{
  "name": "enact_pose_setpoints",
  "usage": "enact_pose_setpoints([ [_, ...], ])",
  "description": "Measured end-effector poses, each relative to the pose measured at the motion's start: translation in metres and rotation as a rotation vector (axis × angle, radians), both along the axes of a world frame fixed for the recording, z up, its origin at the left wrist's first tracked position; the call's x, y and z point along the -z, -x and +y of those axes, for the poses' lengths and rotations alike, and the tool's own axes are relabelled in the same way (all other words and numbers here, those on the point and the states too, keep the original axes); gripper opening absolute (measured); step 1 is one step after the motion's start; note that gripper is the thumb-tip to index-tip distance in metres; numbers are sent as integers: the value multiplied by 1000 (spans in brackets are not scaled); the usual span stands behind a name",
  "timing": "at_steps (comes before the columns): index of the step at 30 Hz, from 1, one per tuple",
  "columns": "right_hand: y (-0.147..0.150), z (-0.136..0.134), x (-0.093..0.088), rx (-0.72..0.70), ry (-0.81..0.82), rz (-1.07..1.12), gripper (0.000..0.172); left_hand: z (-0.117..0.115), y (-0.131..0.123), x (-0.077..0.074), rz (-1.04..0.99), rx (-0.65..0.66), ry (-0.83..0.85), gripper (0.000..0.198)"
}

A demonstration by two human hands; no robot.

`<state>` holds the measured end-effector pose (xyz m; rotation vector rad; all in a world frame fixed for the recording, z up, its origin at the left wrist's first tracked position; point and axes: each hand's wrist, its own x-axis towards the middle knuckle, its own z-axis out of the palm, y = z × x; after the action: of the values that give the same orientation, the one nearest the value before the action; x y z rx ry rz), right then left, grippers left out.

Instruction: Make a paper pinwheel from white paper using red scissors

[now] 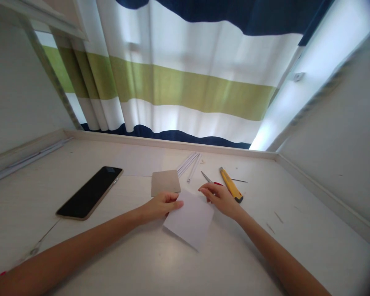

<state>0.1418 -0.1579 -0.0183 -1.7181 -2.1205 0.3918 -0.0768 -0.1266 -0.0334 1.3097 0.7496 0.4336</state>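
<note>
My left hand pinches a square white sheet of paper by its left side, the thumb on top. The sheet is tilted above the table. My right hand is at the sheet's upper right edge, with its fingers curled and the fingertips together; whether something small is between them I cannot make out. Just beyond that hand lie scissors with red on the handle, partly hidden by the fingers. A yellow box cutter lies to the right of them. Beyond my left hand is a square beige card.
A smartphone lies on the left of the white table. Thin white paper strips and a pale sheet are at the back. A thin dark rod and small scraps lie right. A raised rim borders the table.
</note>
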Motion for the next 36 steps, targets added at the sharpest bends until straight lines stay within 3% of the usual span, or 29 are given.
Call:
enact_pose_setpoints([
  [4,-17,8,4,232,-56,-222,31,-1,0,-3,-51,-102,58,28],
  [11,-24,14,21,299,-2,-399,25,-1,-13,-7,-127,-305,59,23],
  [16,-25,15,23,365,1,-341,25,4,-16,-17,-148,-468,-107,24],
  [21,-30,19,26,366,44,-83,30,6,-8,-28,-153,-587,-342,29],
  [24,-28,20,27,329,94,122,30,5,0,-29,-105,-576,-618,37],
  [26,-20,18,26,330,140,412,27,6,5,-25,-81,-534,-986,41],
  [30,9,2,13,275,257,1197,25,8,9,-13,-90,-298,-1727,54],
  [32,26,-9,6,217,285,1359,24,5,7,-9,15,-213,-1881,55],
  [36,48,-26,-3,163,371,1441,19,-8,1,-5,250,-122,-1910,46],
])
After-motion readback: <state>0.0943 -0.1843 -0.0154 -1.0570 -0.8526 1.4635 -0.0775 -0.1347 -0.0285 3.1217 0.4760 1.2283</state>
